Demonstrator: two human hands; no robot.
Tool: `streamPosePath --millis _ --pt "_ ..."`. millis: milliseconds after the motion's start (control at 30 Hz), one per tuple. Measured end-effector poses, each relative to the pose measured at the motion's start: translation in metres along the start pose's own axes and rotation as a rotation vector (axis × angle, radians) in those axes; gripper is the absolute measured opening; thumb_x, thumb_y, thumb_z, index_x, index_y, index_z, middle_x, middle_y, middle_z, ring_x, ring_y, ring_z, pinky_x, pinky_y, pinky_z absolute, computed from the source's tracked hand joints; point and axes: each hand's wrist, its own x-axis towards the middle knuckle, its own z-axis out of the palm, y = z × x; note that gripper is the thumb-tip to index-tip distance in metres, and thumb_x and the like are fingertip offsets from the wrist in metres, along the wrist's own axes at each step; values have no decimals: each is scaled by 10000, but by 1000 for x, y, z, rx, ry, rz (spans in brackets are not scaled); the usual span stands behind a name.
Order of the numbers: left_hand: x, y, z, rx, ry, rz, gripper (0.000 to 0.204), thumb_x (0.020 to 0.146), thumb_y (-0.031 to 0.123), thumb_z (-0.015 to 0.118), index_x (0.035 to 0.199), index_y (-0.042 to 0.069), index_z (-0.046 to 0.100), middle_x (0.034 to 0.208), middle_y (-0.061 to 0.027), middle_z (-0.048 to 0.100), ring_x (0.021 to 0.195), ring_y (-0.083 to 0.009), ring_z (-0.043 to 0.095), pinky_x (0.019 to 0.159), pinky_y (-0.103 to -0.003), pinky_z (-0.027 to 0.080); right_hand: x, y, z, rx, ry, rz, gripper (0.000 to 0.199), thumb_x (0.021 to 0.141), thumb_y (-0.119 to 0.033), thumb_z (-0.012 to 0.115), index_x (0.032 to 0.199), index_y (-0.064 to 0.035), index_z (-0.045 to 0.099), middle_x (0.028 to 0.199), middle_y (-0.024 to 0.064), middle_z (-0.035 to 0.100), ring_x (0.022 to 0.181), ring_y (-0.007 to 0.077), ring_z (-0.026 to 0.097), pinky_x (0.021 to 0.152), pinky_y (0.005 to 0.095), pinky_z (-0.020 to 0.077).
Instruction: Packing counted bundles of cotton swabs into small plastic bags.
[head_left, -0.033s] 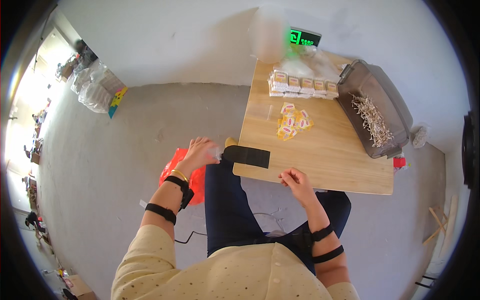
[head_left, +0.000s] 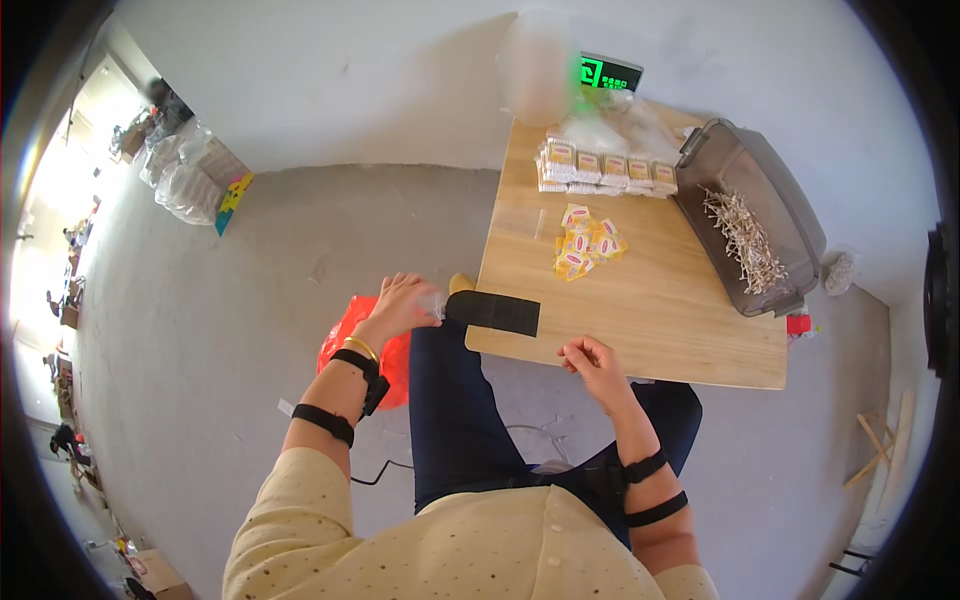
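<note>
We see a wooden worktop (head_left: 690,310) from above. At its far edge a row of small white and yellow packets (head_left: 605,168) stands side by side. Nearer the middle lies a loose pile of yellow sachets (head_left: 585,243) with red and white marks. On the right sits a grey plastic tub (head_left: 750,215) with a heap of thin pale sticks (head_left: 745,240) inside. Behind the worktop a small sign (head_left: 610,72) glows green against the wall. A black flat strip (head_left: 495,312) lies on the near left corner.

Our left hand (head_left: 400,308) reaches out past that corner, and its grip is pinched on a small clear piece (head_left: 433,303) just beside the black strip. We cannot tell what the piece is, as it is see-through and tiny. Our right hand (head_left: 590,362) rests at the near edge of the worktop with its fingers curled in; we cannot tell if it holds anything.

A red bag (head_left: 345,345) on the floor is partly hidden by our left arm. Clear bags (head_left: 185,170) lie far off by the wall, blurry.
</note>
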Motion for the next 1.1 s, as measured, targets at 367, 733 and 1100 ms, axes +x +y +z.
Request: streamPosePath --millis 367,733,1100 --pt "16 5 9 -176 -67 78 650 717 359 851 1314 211 639 1251 -54 596 1265 -282 478 1085 -442 293 4 0 2 -7 9 68 215 1026 -215 597 997 -13 667 935 26 688 826 94 602 785 258 496" --pt "6 0 1 -221 -53 46 711 696 291 867 1349 206 601 1184 -76 618 1215 -300 526 1070 -455 323 5 9 0 -4 6 70 200 1016 -197 603 987 -9 663 932 24 697 836 95 627 774 253 507" --pt "9 -4 9 -155 -54 104 697 736 381 840 1361 200 591 1165 -65 639 1191 -274 554 1044 -437 329 2 12 -1 -19 7 111 203 1032 -203 585 996 -17 658 964 34 696 840 97 607 799 255 502"
